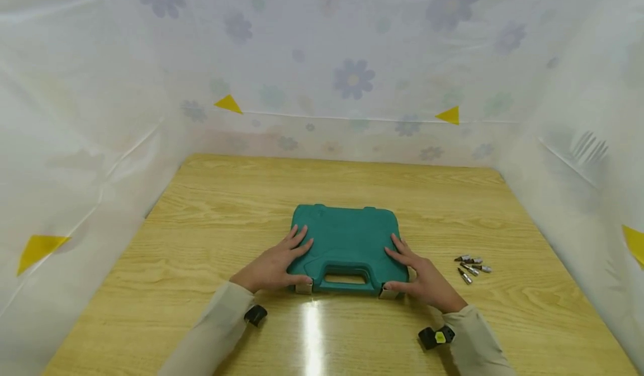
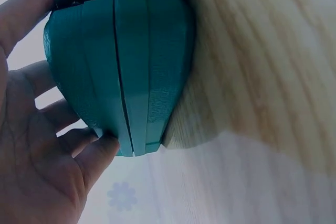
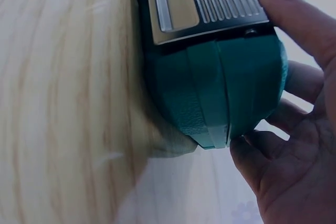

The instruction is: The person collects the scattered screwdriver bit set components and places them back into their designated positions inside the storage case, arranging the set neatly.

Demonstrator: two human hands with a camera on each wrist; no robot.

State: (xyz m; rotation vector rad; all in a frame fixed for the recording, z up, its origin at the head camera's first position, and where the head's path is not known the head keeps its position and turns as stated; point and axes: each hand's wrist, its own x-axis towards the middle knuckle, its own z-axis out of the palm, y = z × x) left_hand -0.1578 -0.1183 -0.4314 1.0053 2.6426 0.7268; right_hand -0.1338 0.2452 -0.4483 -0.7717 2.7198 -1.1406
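A green plastic tool case lies flat on the wooden table, lid down and handle toward me. My left hand rests on its left front corner, fingers spread over the lid and thumb at the left metal latch. On the opposite corner, my right hand lies the same way, its thumb touching the right latch. Both wrist views show the seam along the case's side closed, with a little finger against each side. What the case holds is hidden.
Several small metal screwdriver bit sockets lie in a loose group on the table, right of the case. Pale flowered sheeting surrounds the table at the back and sides, with yellow triangles stuck to it.
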